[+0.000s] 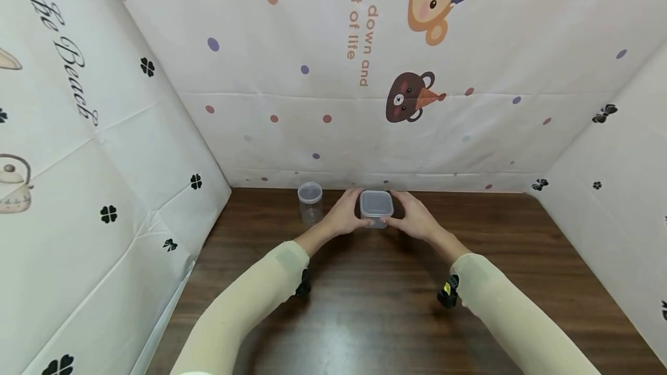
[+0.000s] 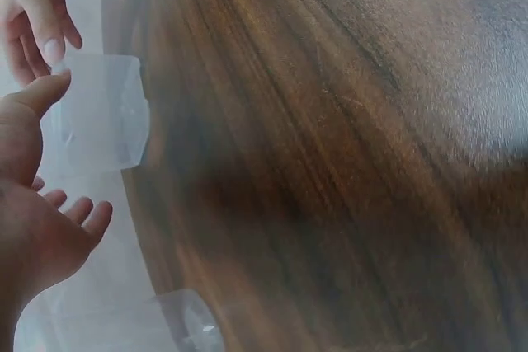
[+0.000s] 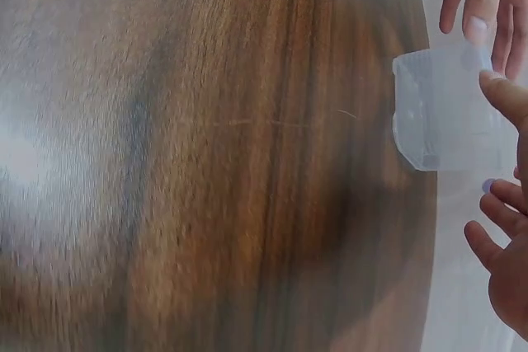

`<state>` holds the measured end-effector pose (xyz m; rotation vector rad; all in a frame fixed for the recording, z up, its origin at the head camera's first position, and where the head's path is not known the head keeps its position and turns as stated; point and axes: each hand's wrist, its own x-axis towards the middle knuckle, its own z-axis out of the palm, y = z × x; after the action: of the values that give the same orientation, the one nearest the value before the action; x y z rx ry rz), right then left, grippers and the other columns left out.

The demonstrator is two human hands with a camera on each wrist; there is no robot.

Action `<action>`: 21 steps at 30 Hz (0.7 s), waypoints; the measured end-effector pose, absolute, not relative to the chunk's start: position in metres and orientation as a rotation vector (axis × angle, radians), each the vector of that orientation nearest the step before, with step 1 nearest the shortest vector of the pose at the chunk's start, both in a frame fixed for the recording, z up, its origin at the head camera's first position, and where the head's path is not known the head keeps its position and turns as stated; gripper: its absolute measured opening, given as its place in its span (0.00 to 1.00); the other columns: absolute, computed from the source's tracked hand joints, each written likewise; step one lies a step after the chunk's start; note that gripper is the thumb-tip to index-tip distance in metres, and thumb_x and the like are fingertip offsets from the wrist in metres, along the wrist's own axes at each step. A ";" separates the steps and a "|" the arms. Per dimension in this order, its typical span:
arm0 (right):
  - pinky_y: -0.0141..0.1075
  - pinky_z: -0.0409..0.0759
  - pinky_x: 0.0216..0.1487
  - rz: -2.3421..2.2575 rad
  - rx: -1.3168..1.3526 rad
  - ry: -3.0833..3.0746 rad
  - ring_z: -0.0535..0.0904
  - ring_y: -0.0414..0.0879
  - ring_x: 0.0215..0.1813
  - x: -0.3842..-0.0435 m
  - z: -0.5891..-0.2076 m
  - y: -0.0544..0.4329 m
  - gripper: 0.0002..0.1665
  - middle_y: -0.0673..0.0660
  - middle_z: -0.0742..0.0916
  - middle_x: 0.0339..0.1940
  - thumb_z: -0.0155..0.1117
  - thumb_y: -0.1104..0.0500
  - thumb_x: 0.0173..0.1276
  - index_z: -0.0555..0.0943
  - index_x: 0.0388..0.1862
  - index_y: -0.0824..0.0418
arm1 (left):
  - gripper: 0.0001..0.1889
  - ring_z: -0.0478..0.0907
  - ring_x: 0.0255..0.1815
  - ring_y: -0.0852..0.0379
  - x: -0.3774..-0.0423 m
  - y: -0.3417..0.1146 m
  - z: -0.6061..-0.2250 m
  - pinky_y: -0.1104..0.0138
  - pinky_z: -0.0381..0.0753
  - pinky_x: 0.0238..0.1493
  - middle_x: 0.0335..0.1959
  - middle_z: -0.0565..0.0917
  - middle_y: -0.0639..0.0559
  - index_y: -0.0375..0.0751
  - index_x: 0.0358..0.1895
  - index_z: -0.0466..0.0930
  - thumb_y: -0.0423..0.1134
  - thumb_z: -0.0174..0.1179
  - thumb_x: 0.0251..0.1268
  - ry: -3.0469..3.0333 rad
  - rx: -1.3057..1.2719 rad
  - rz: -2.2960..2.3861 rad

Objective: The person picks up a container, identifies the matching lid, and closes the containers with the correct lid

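A small square clear plastic container (image 1: pixel 376 204) with a frosted lid stands near the back edge of the table, between both hands. My left hand (image 1: pixel 342 213) is at its left side, thumb at the front face and a fingertip by the back corner. Mirroring it, my right hand (image 1: pixel 416 219) is at the right side with its thumb at the front. In the left wrist view, the left hand's other fingers (image 2: pixel 97 222) spread apart from the container's wall. Likewise the right hand's lower fingers (image 3: pixel 483 245) stand off it in the right wrist view.
A round clear jar (image 1: pixel 311 204) with a whitish lid stands left of the left hand. The dark wooden table (image 1: pixel 365 305) meets a printed cloth backdrop (image 1: pixel 333 138) just behind the container. White cloth walls (image 1: pixel 130 161) rise on both sides.
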<state>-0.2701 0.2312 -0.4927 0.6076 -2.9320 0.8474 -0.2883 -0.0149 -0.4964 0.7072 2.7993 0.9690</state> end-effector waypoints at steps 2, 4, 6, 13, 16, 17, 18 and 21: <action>0.65 0.67 0.75 0.835 0.625 -2.934 0.66 0.67 0.79 -0.267 -0.488 0.234 0.54 0.71 0.71 0.79 0.74 0.41 0.71 0.62 0.82 0.69 | 0.53 0.65 0.80 0.45 -0.286 -0.016 -0.493 0.53 0.69 0.77 0.82 0.62 0.41 0.39 0.84 0.55 0.54 0.77 0.64 2.807 0.734 0.933; 0.66 0.66 0.75 0.817 0.638 -2.943 0.65 0.68 0.79 -0.264 -0.483 0.236 0.55 0.71 0.70 0.80 0.71 0.38 0.73 0.61 0.83 0.68 | 0.54 0.64 0.80 0.45 -0.285 -0.017 -0.490 0.53 0.69 0.77 0.83 0.61 0.41 0.40 0.85 0.55 0.55 0.77 0.63 2.817 0.765 0.898; 0.67 0.66 0.75 0.807 0.642 -2.958 0.64 0.68 0.80 -0.261 -0.478 0.239 0.55 0.70 0.69 0.80 0.69 0.35 0.73 0.61 0.84 0.66 | 0.55 0.62 0.81 0.44 -0.283 -0.020 -0.485 0.54 0.68 0.78 0.83 0.61 0.41 0.40 0.85 0.55 0.56 0.78 0.62 2.833 0.804 0.847; 0.69 0.65 0.74 0.747 0.700 -2.977 0.61 0.68 0.81 -0.248 -0.465 0.246 0.55 0.68 0.67 0.82 0.68 0.33 0.73 0.60 0.85 0.62 | 0.59 0.57 0.84 0.41 -0.271 -0.035 -0.462 0.50 0.65 0.79 0.85 0.56 0.39 0.39 0.85 0.54 0.58 0.79 0.59 2.753 0.951 0.710; 0.70 0.64 0.74 0.716 0.735 -2.971 0.59 0.68 0.82 -0.241 -0.457 0.250 0.56 0.67 0.66 0.83 0.68 0.33 0.72 0.60 0.86 0.62 | 0.61 0.55 0.85 0.41 -0.265 -0.042 -0.451 0.49 0.65 0.79 0.87 0.52 0.40 0.43 0.87 0.51 0.63 0.77 0.58 2.681 0.993 0.641; 0.70 0.63 0.75 0.701 0.748 -2.969 0.59 0.68 0.82 -0.238 -0.454 0.252 0.56 0.67 0.65 0.83 0.68 0.33 0.72 0.60 0.86 0.61 | 0.61 0.55 0.85 0.41 -0.264 -0.044 -0.448 0.48 0.64 0.79 0.87 0.51 0.40 0.44 0.87 0.50 0.64 0.77 0.58 2.660 1.002 0.634; 0.69 0.63 0.75 0.691 0.756 -2.970 0.58 0.67 0.82 -0.236 -0.451 0.253 0.56 0.66 0.65 0.84 0.68 0.32 0.72 0.60 0.86 0.61 | 0.61 0.54 0.85 0.41 -0.262 -0.046 -0.445 0.47 0.65 0.79 0.87 0.51 0.40 0.45 0.87 0.50 0.65 0.76 0.58 2.651 1.009 0.624; 0.69 0.62 0.76 0.659 0.781 -2.962 0.57 0.66 0.83 -0.230 -0.443 0.257 0.57 0.65 0.64 0.84 0.68 0.32 0.71 0.60 0.86 0.59 | 0.60 0.54 0.85 0.41 -0.258 -0.053 -0.437 0.46 0.65 0.79 0.87 0.50 0.42 0.47 0.87 0.51 0.66 0.75 0.58 2.650 1.034 0.614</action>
<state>-0.2299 0.2575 -0.4429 0.7811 -2.9618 0.6595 -0.2579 -0.0531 -0.4368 1.0342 2.6504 0.6137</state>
